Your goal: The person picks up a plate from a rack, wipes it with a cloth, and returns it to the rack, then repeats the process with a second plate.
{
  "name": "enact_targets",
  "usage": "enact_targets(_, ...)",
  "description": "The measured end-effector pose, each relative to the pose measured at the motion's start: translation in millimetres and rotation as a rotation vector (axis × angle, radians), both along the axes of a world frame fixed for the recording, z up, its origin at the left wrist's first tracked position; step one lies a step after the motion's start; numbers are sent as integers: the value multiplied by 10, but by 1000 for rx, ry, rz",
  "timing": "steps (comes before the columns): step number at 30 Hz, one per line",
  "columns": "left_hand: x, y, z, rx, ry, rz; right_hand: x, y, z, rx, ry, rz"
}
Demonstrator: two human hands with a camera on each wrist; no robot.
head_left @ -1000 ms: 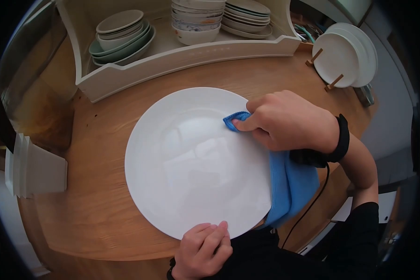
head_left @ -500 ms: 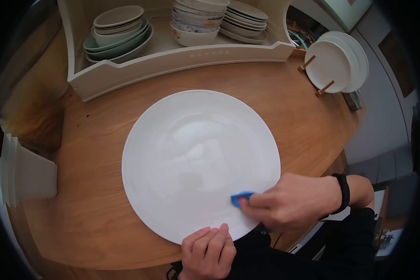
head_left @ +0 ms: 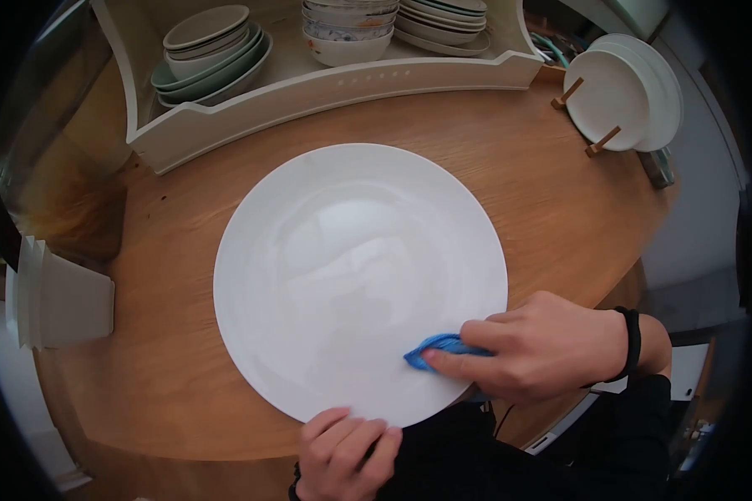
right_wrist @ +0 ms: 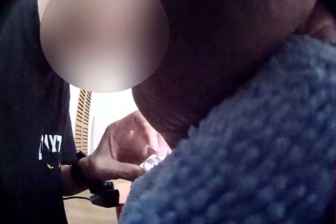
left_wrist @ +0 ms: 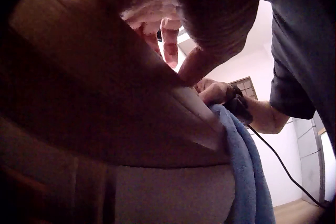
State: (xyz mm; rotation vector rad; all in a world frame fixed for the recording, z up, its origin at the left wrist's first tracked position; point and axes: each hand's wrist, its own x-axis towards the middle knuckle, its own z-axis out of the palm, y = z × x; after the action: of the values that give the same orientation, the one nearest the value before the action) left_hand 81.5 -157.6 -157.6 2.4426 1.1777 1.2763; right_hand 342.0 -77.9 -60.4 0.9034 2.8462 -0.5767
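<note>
A large white plate (head_left: 342, 275) lies on the wooden table in the head view. At its near rim my left hand (head_left: 348, 455) grips the edge, fingertips on top; the right wrist view shows that hand's thumb below the rim. My right hand (head_left: 551, 346) pinches a blue cloth (head_left: 447, 349) and presses it on the plate's lower right part. In the left wrist view the cloth (left_wrist: 244, 166) hangs down past the table edge under the right hand. The fuzzy cloth (right_wrist: 252, 145) fills much of the right wrist view, hiding the plate's surface there.
A cream rack (head_left: 326, 92) at the back holds stacked bowls (head_left: 347, 50), green and white dishes (head_left: 217, 67) and plates (head_left: 443, 37). White plates (head_left: 610, 100) stand in a wooden holder at far right. White plastic containers (head_left: 67, 296) sit at the left edge. A dark cable (left_wrist: 283, 166) hangs from the right wrist.
My right hand has wiped with the cloth from the plate's upper right rim down to its lower right, then slightly up. The left hand stays at the near rim, shifted slightly left.
</note>
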Motion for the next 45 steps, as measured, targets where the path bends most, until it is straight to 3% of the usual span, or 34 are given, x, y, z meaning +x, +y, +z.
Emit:
enact_targets(3, -156, -43, 83, 20, -3, -45, 91, -1, 25, 1, 49, -47)
enact_targets(5, -206, -122, 77, 46, 194, 233, 111, 17, -16, -10, 104, -64)
enact_targets(7, -230, -137, 73, 3, 218, 263, 120, 2, -74, 47, 161, -65)
enact_targets(10, -229, -107, -97, 54, 109, 199, 77, -55, -205, 170, 213, -26)
enact_targets(17, -185, -122, -86, 87, 130, 234, -143, -172, -248, 276, 141, 75)
enact_targets(27, -217, -61, -206, 122, -32, 138, -617, -146, -113, 57, 168, 178)
enact_targets(33, -293, -45, -247, 162, 39, 44, -825, 107, 19, 60, 117, 219)
enact_targets(39, -247, -83, -202, 103, 52, 49, -1112, 228, -47, 210, 26, 232)
enact_targets(42, -138, -88, -224, 176, 30, 227, -1201, 264, -77, 212, 19, 247)
enact_targets(45, -156, -29, -192, 153, 12, 174, -1299, 303, -44, 192, -89, 293)
